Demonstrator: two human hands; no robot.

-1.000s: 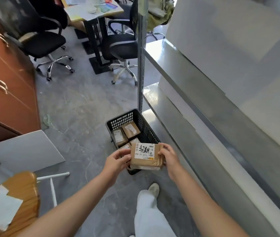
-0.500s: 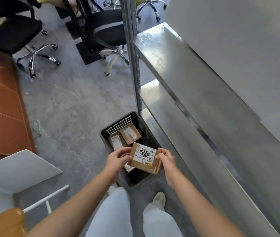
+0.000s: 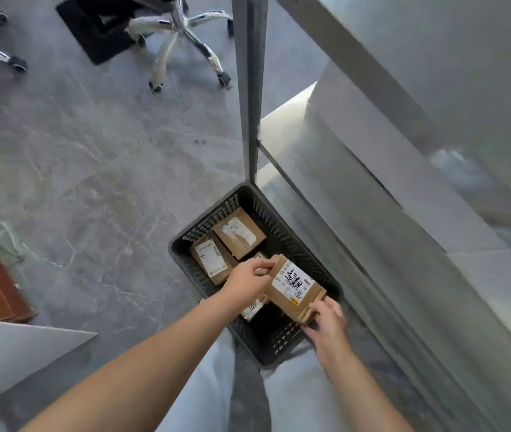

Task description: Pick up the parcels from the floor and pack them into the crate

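Left hand [image 3: 246,280] pinches the far corner of a labelled cardboard parcel [image 3: 294,286]; right hand [image 3: 326,319] grips its near end. Parcel is tilted, held over the black plastic crate [image 3: 279,344]. 2 labelled parcels [image 3: 238,233] lie at the crate's far end. Crate sits on grey floor [image 3: 92,169] beside metal shelving [image 3: 403,244].

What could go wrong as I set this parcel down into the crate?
The parcel is tilted and held only by its ends, left hand at the far corner, right hand at the near one, so it could slip and drop onto the labelled parcel beneath. It also hangs near the right side of the crate and might catch its rim.
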